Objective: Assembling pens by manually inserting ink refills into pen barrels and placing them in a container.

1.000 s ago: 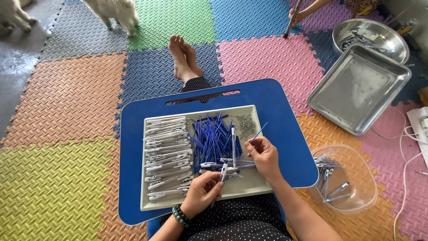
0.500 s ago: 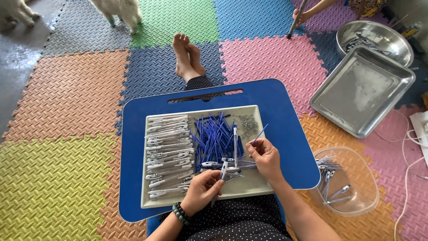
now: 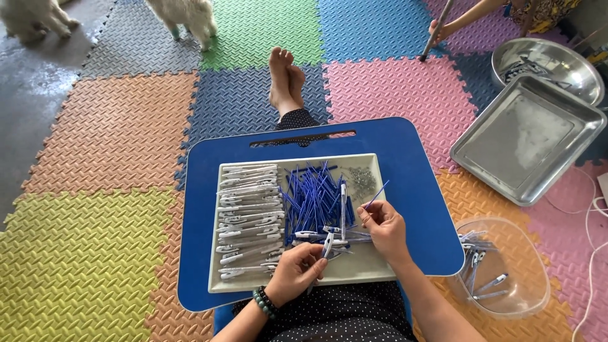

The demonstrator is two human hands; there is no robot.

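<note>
A white rectangular tray (image 3: pixel 380 269) rests on a blue lap desk (image 3: pixel 418 171) over my legs. On its left lie several white plastic clip pieces (image 3: pixel 248 215). A heap of thin blue sticks (image 3: pixel 314 197) fills the middle, and small metal springs (image 3: pixel 362 179) sit at the back right. My left hand (image 3: pixel 295 272) pinches one white-and-blue clip piece (image 3: pixel 328 244) above the tray's front. My right hand (image 3: pixel 384 227) holds a single blue stick (image 3: pixel 376 195), its tip pointing up and to the right.
A clear plastic bowl (image 3: pixel 506 269) with several finished pieces sits on the floor to my right. A square steel tray (image 3: pixel 529 136) and a round steel bowl (image 3: pixel 548 60) lie further back right. Another person's hand (image 3: pixel 437 28) holds a rod. Two white animals (image 3: pixel 183 12) stand at the back left.
Both hands stay over the tray's front right. The left hand's clip piece has shifted slightly toward the right hand; the blue stick stays in the right hand.
</note>
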